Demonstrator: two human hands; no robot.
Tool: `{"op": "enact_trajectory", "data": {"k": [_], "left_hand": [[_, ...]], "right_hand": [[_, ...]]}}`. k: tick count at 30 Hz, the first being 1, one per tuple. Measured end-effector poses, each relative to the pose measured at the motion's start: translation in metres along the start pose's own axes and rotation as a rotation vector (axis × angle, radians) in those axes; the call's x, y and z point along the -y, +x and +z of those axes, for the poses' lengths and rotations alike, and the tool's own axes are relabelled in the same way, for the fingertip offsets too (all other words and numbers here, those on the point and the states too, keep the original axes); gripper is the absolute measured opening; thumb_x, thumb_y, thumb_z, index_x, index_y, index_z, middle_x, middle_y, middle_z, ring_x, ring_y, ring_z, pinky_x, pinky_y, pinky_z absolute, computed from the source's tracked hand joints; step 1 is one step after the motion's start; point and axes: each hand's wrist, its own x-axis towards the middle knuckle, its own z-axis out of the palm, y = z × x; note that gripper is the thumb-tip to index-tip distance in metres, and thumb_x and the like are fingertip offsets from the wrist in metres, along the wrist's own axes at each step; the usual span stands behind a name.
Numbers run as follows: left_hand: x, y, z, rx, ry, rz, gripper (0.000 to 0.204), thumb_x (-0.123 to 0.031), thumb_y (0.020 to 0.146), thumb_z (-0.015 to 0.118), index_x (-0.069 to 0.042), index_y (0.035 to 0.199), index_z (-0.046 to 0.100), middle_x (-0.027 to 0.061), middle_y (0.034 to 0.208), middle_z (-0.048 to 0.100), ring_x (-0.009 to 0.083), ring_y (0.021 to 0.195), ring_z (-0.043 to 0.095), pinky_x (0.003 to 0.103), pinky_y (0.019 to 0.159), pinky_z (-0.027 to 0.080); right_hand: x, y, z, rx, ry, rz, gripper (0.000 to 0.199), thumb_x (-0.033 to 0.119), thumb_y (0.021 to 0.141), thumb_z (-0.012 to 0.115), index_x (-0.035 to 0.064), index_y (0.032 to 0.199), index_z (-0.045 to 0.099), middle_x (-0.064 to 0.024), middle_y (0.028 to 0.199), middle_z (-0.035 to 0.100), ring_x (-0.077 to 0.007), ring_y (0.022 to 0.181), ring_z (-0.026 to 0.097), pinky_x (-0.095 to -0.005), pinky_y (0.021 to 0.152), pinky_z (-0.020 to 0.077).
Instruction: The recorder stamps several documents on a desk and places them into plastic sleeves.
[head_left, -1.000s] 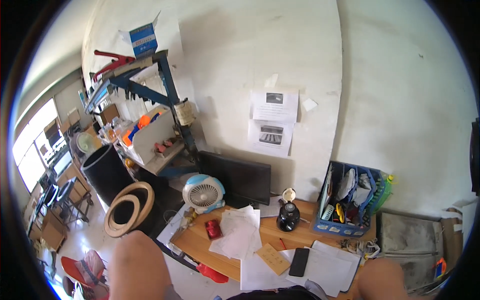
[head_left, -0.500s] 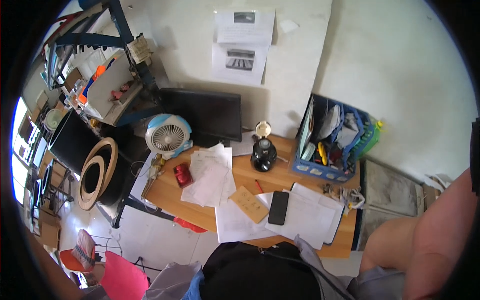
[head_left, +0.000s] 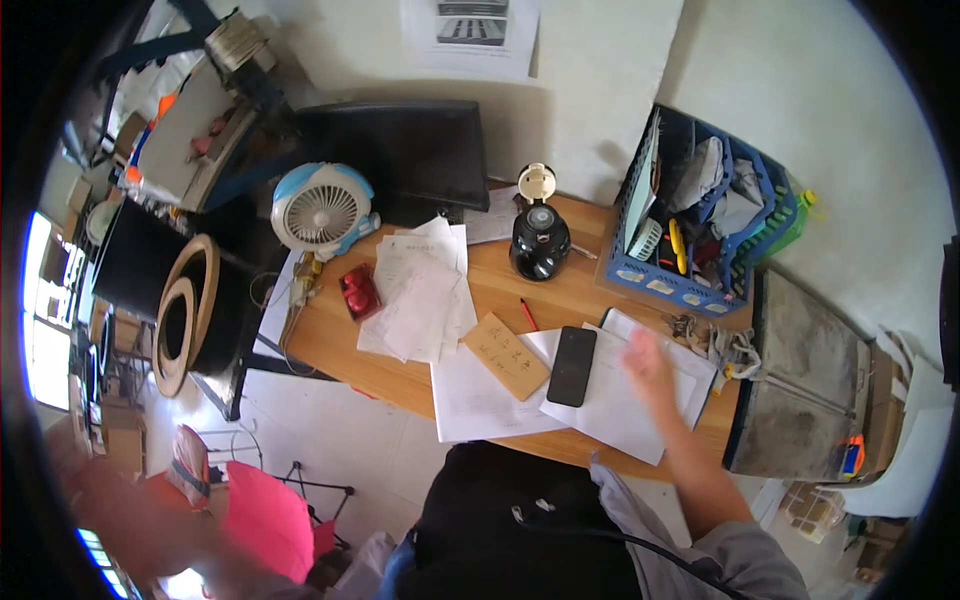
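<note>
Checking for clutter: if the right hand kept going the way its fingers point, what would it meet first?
The right hand points up and slightly left over white papers; first in line is probably the blue crate, though depth is unclear.

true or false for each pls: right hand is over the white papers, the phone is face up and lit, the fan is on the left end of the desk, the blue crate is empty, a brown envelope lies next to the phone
1. The right hand is over the white papers. True; it is blurred, so contact cannot be told.
2. The black phone is lit. False: it shows dark.
3. The small fan stands at the desk's left end. True.
4. The blue crate is empty. False: it is stuffed with papers, cloth and tools.
5. A brown envelope lies beside the phone. True, just to its left.
</note>
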Motion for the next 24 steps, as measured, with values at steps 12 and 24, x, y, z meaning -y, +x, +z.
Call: {"op": "enact_trajectory", "data": {"k": [12,24], "left_hand": [[0.34,-0.037,-0.359,-0.517,1.628,-0.63,0.049,-0.028,0.075,0.073,-0.004,0.115,0.057,0.0174,0.111,0.058,0.0364,0.109,0.051,0.042,0.092,0.043],[0.29,0.022,-0.425,-0.815,1.452,-0.311,0.06,-0.026,0.074,0.074,-0.003,0.122,0.048,0.0213,0.117,0.051,0.037,0.107,0.051,0.045,0.09,0.041]], "right_hand": [[-0.032,-0.026,0.143,0.09,-1.0,0.463,0.104,0.037,0.064,0.079,0.0213,0.145,0.016,-0.0246,0.128,0.034,-0.043,0.107,0.045,-0.0547,0.086,0.0425],[-0.091,-0.009,-0.013,-0.364,-0.623,0.299,0.079,0.01,0.064,0.07,0.0068,0.134,0.033,-0.0255,0.122,0.04,-0.0432,0.109,0.045,-0.0446,0.096,0.0385]]}}
